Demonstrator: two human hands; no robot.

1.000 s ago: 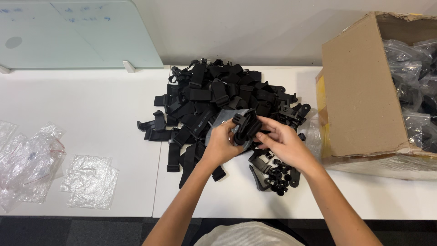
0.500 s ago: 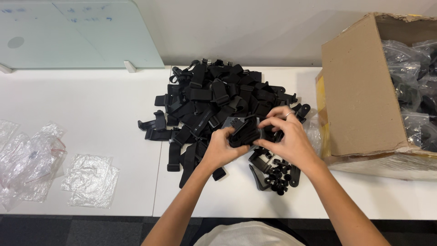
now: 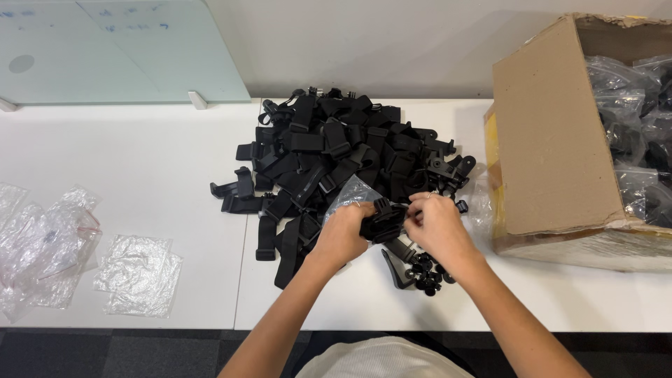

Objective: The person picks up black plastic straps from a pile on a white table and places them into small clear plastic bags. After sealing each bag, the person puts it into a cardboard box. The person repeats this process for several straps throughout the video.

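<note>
My left hand grips a black strap bundle that sits partly inside a clear plastic bag. My right hand pinches the other end of the same bundle with its fingertips. Both hands hover just above the white table, at the near edge of a big pile of black straps and clips. A few small black plastic parts lie on the table right under my right hand.
An open cardboard box holding bagged black items stands at the right. Empty crumpled clear bags lie at the left near the front edge. A frosted glass board leans at the back left.
Both hands have stayed at the pile's near edge. The black bundle has shifted slightly lower between them, and my right fingers have closed in on its end.
</note>
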